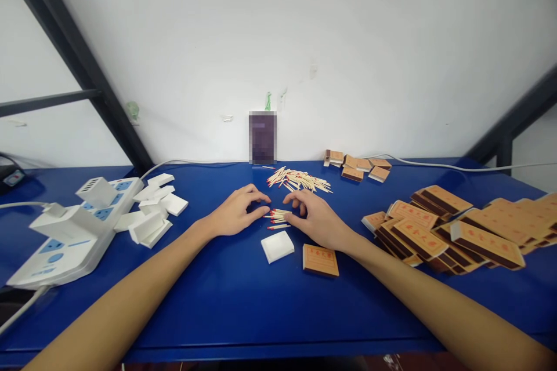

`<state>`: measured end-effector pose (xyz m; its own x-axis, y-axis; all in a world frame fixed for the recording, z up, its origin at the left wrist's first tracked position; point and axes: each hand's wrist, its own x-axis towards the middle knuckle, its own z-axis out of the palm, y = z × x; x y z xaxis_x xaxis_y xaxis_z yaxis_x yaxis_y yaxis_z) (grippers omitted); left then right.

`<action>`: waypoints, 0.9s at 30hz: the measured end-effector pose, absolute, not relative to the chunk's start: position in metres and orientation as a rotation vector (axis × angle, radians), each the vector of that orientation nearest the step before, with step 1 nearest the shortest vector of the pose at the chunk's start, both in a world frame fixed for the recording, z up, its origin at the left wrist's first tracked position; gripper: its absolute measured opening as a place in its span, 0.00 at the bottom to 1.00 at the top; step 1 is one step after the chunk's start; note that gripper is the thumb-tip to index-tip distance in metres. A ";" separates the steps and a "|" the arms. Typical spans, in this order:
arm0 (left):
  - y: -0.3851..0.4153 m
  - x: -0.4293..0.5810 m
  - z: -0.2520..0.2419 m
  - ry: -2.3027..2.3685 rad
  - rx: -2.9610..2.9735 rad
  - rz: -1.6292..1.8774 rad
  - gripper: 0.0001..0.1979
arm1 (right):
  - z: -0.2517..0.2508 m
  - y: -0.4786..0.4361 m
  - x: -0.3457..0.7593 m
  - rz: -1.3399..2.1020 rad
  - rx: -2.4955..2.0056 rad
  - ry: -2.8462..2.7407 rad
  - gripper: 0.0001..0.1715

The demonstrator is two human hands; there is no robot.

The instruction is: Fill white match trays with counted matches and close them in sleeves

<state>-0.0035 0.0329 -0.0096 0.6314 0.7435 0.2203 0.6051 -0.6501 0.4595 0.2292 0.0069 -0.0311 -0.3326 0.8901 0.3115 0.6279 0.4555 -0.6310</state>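
Note:
A small row of red-tipped matches [278,217] lies on the blue table between my two hands. My left hand [238,210] rests at the red heads, thumb and fingers apart, with nothing held. On the other side, my right hand [317,219] has its thumb at the plain ends of the matches and its fingers bent but apart. Just below them are a white matchbox tray [277,247] and an orange matchbox cover [321,260] with a dark side strip. Beyond my hands lies a loose heap of matches [300,178].
At the right is a big pile of orange matchboxes [418,235]; several smaller boxes [357,163] lie at the back. White trays [152,217] are heaped at the left beside a white power strip [87,243] with plugs. A dark blurred box [263,138] stands against the wall.

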 end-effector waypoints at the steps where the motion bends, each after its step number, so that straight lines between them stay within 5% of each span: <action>1: 0.033 -0.004 -0.010 1.075 2.520 0.559 0.16 | -0.031 0.006 0.229 0.536 -1.260 -2.081 0.14; 27: 0.030 0.001 -0.011 1.145 2.609 0.511 0.16 | -0.031 0.010 0.224 0.441 -1.227 -2.102 0.10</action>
<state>0.0013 0.0305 -0.0112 0.6303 0.7455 0.2168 0.6591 -0.6614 0.3580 0.2245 0.0099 -0.0306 -0.3459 0.8629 0.3685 0.6419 0.5041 -0.5777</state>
